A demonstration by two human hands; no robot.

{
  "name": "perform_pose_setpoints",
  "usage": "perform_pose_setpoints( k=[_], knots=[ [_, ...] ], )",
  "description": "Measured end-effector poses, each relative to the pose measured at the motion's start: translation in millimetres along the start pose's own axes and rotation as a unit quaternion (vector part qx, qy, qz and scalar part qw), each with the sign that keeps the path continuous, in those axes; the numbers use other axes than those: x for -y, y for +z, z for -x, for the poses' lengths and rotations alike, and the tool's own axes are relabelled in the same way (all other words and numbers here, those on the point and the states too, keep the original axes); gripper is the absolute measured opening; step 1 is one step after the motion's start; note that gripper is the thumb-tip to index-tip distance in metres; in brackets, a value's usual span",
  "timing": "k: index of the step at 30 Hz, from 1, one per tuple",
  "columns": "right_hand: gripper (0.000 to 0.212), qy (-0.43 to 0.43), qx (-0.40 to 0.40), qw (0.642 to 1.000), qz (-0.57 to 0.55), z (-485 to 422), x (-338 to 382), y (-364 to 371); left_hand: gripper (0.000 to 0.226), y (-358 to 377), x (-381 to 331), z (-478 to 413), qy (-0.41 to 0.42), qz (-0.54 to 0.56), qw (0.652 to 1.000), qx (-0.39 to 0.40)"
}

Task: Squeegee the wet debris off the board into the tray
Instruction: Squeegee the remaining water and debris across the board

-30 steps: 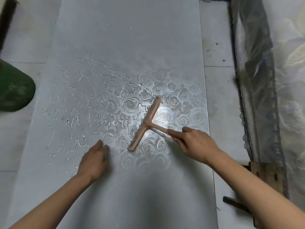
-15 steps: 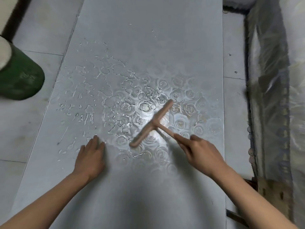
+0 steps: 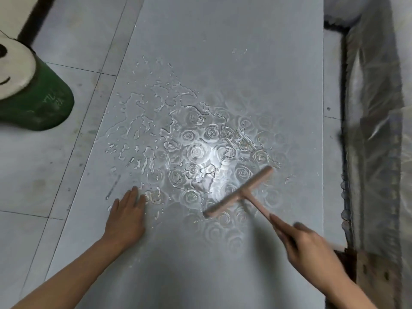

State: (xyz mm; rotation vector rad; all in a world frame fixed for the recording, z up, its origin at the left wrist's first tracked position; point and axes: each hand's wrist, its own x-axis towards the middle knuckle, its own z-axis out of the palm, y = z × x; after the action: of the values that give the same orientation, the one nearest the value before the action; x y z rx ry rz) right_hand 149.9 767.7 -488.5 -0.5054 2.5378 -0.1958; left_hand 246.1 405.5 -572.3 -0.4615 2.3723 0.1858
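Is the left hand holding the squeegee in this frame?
No, the left hand lies flat on the board, while the right hand grips the squeegee handle.

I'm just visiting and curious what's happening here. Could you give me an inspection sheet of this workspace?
Surface: grey board on floor tiles, wet patch mid-board.
Job's things: pink squeegee at the patch's near edge.
Clutter: green container left of the board.
Hands: left hand flat on the board; right hand grips the squeegee handle.
Cables: nothing seen.
Surroundings: plastic-wrapped bundle along the right.
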Motion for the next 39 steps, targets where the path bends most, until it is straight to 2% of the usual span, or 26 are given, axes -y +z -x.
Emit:
perform_pose_setpoints(
  k=[2, 5, 7, 9, 12, 15, 17, 19, 24, 27, 29, 31, 35, 39],
  knots=[
    [0.045, -0.015, -0.046, 0.999, -0.024, -34, 28, 6, 0.064, 0, 1, 0, 0.007, 0.001, 1.000, 0.010],
    [0.037, -0.001, -0.064, 0.996, -0.067, -69, 60, -8, 0.066, -2, 3, -1, 0.024, -0.011, 1.000, 0.014],
    [0.036, 0.011, -0.085, 0.990, -0.109, -59, 62, -24, 0.066, -3, 3, -1, 0.032, -0.008, 0.999, 0.012],
    [0.037, 0.025, -0.096, 0.990, -0.102, -24, 54, -36, 0.066, -7, 5, -1, 0.044, -0.013, 0.999, 0.014],
    [0.041, 0.077, -0.028, 0.996, -0.047, 41, 38, -16, 0.068, -10, 9, -2, 0.058, -0.039, 0.997, 0.031],
    [0.046, 0.131, 0.016, 0.990, -0.053, 63, 61, 27, 0.066, -14, 13, -6, 0.066, -0.039, 0.996, 0.034],
    [0.054, 0.127, 0.023, 0.990, -0.063, 50, 95, 49, 0.062, -19, 17, -6, 0.072, -0.045, 0.996, 0.038],
    [0.056, 0.116, -0.009, 0.991, -0.068, 15, 119, 60, 0.059, -19, 22, -9, 0.066, -0.057, 0.995, 0.042],
    [0.039, 0.116, -0.064, 0.985, -0.109, -33, 150, 29, 0.054, -30, 25, -4, 0.074, -0.066, 0.995, 0.034],
    [0.039, 0.101, -0.096, 0.983, -0.120, -15, 152, 9, 0.057, -37, 18, 4, 0.084, -0.051, 0.994, 0.037],
    [0.041, 0.099, -0.077, 0.985, -0.120, 2, 150, 7, 0.057, -39, 15, 9, 0.084, -0.060, 0.994, 0.038],
    [0.041, 0.112, -0.056, 0.982, -0.139, 21, 149, 11, 0.056, -39, 14, 15, 0.086, -0.071, 0.993, 0.037],
    [0.040, 0.129, -0.064, 0.976, -0.163, 53, 155, 23, 0.044, -34, 17, 31, 0.093, -0.076, 0.993, 0.013],
    [0.040, 0.138, -0.073, 0.969, -0.191, 99, 150, 49, 0.052, -18, 21, 56, 0.094, -0.078, 0.992, -0.007]
  ],
)
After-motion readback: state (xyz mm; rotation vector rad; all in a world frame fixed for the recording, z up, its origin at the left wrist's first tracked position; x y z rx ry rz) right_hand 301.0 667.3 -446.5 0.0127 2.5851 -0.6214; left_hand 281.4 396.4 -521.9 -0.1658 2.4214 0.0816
